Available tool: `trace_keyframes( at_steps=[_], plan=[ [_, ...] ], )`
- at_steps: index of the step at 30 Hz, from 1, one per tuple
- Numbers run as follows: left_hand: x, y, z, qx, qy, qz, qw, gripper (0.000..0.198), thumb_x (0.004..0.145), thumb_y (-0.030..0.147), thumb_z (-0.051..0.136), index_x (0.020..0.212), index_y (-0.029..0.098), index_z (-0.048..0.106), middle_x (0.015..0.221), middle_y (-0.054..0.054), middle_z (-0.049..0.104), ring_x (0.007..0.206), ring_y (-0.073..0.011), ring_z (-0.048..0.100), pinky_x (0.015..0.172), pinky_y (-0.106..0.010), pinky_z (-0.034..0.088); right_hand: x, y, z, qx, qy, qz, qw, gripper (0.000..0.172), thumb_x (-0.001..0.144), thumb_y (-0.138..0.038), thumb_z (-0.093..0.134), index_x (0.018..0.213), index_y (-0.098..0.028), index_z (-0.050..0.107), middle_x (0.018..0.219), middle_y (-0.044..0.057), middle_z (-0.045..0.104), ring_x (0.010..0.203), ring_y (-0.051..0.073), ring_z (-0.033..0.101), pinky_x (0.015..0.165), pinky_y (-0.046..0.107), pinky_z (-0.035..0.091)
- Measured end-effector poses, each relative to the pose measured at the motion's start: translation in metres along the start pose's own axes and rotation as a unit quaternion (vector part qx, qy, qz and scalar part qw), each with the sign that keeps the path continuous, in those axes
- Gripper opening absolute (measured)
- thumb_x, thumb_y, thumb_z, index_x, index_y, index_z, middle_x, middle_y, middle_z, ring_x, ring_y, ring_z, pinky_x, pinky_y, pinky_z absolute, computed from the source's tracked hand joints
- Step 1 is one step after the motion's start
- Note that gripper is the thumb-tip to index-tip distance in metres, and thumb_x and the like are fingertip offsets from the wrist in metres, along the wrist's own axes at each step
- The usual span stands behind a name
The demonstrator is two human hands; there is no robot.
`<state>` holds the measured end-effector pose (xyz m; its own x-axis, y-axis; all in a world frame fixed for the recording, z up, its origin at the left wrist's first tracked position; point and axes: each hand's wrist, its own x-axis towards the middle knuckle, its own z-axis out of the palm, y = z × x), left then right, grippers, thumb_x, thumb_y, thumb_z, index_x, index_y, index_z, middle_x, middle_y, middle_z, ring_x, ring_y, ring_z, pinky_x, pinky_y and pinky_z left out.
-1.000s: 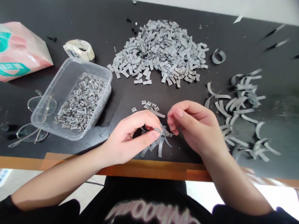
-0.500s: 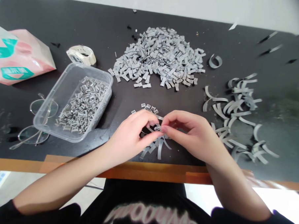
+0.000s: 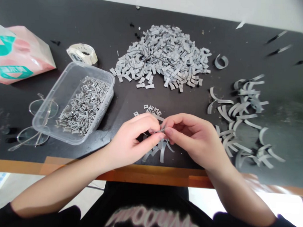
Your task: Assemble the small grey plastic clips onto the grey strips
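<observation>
My left hand (image 3: 132, 136) and my right hand (image 3: 197, 139) meet near the table's front edge. Between their fingertips is a small grey strip (image 3: 162, 129), pinched from both sides and partly hidden by the fingers. Under and just in front of the hands lie loose grey strips (image 3: 162, 151). Beyond my left fingers sit several small grey buckles (image 3: 151, 108). To the left, a clear plastic box (image 3: 72, 141) holds many more such buckles.
A large heap of small grey pieces (image 3: 166, 57) lies at the back middle. Curved grey strips (image 3: 242, 114) are scattered at the right. At the left are a white watch (image 3: 82, 53), glasses (image 3: 27, 136) partly under the box, and a pink packet (image 3: 26, 54).
The curled loop seen between the fingertips no longer shows; the piece there now looks flatter. My fingers have shifted slightly around it, and the whole view has moved a little.
</observation>
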<state>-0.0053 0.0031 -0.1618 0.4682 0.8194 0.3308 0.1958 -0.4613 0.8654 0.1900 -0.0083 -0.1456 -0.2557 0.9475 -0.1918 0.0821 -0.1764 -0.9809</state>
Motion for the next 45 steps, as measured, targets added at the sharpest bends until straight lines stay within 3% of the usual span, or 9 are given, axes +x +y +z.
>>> trace_keyframes(
  at_steps=[2,10,17,22,25,29,33,39,45],
  plan=[
    [0.000,0.000,0.000,0.000,0.003,-0.010,1.000,0.018,0.094,0.014,0.064,0.078,0.019,0.058,0.077,0.001,0.063,0.072,-0.0116,0.059,0.069,-0.024,0.051,-0.001,0.000,0.001,0.011,0.005,0.017,1.000,0.014,0.087,-0.028,0.077,0.081,-0.018,0.069,0.076,0.002,0.071,0.061,0.011,0.061,0.056,0.023,0.052],
    [-0.003,-0.002,0.007,-0.091,0.024,-0.128,0.987,0.006,0.094,0.019,0.063,0.098,0.019,0.068,0.092,-0.004,0.074,0.082,-0.0152,0.068,0.077,-0.028,0.056,-0.001,0.006,0.002,-0.029,0.088,-0.036,0.995,0.015,0.084,-0.027,0.079,0.079,-0.020,0.067,0.076,0.003,0.075,0.063,0.014,0.068,0.057,0.026,0.056],
    [-0.006,-0.002,0.009,-0.069,0.049,-0.177,0.981,0.008,0.091,0.022,0.063,0.084,0.019,0.063,0.079,-0.001,0.067,0.073,-0.0142,0.063,0.066,-0.026,0.052,-0.004,0.010,0.006,-0.084,0.095,-0.072,0.989,0.007,0.089,-0.021,0.071,0.083,-0.020,0.068,0.083,0.004,0.076,0.070,0.016,0.071,0.066,0.030,0.058],
    [-0.003,-0.004,0.006,-0.110,0.081,-0.191,0.972,0.015,0.091,0.021,0.065,0.078,0.019,0.058,0.077,0.000,0.063,0.070,-0.0116,0.059,0.064,-0.023,0.051,-0.007,0.008,0.007,-0.098,0.105,-0.102,0.984,0.011,0.089,-0.018,0.070,0.081,-0.021,0.064,0.087,0.004,0.076,0.071,0.016,0.071,0.065,0.029,0.059],
    [-0.001,-0.005,0.004,-0.147,0.071,-0.184,0.969,0.006,0.092,0.022,0.065,0.089,0.018,0.065,0.086,-0.003,0.070,0.078,-0.0129,0.066,0.072,-0.024,0.056,-0.008,0.008,0.008,-0.103,0.108,-0.099,0.984,0.007,0.090,-0.020,0.070,0.087,-0.021,0.064,0.087,0.004,0.077,0.071,0.016,0.073,0.066,0.029,0.060],
    [-0.005,-0.003,0.007,-0.149,0.040,-0.180,0.972,0.017,0.091,0.022,0.069,0.107,0.018,0.073,0.093,-0.005,0.079,0.083,-0.0158,0.073,0.079,-0.027,0.059,-0.008,0.010,0.010,-0.062,0.113,-0.102,0.986,0.015,0.090,-0.020,0.073,0.097,-0.023,0.060,0.086,0.000,0.078,0.073,0.014,0.076,0.067,0.025,0.061],
    [-0.006,0.000,0.009,-0.135,0.070,-0.215,0.965,0.012,0.090,0.022,0.069,0.099,0.018,0.077,0.088,-0.002,0.081,0.078,-0.0145,0.074,0.075,-0.025,0.058,-0.007,0.012,0.010,-0.040,0.095,-0.120,0.987,0.013,0.090,-0.019,0.072,0.096,-0.023,0.061,0.083,-0.002,0.078,0.073,0.012,0.077,0.068,0.021,0.061],
    [0.000,-0.005,0.007,-0.093,0.055,-0.232,0.967,0.012,0.086,0.027,0.070,0.078,0.018,0.072,0.072,0.001,0.074,0.066,-0.0127,0.065,0.065,-0.022,0.050,0.006,0.020,0.003,-0.065,0.035,-0.109,0.991,0.008,0.088,-0.026,0.072,0.095,-0.020,0.071,0.091,0.004,0.080,0.083,0.017,0.077,0.078,0.028,0.060],
    [0.000,-0.014,0.009,-0.001,0.039,-0.208,0.977,0.020,0.085,0.031,0.065,0.070,0.018,0.066,0.067,0.001,0.067,0.064,-0.0138,0.057,0.062,-0.024,0.042,0.016,0.027,0.000,-0.114,0.021,-0.087,0.989,0.013,0.087,-0.030,0.066,0.087,-0.019,0.073,0.070,0.002,0.072,0.067,0.017,0.067,0.067,0.029,0.052]
  ],
)
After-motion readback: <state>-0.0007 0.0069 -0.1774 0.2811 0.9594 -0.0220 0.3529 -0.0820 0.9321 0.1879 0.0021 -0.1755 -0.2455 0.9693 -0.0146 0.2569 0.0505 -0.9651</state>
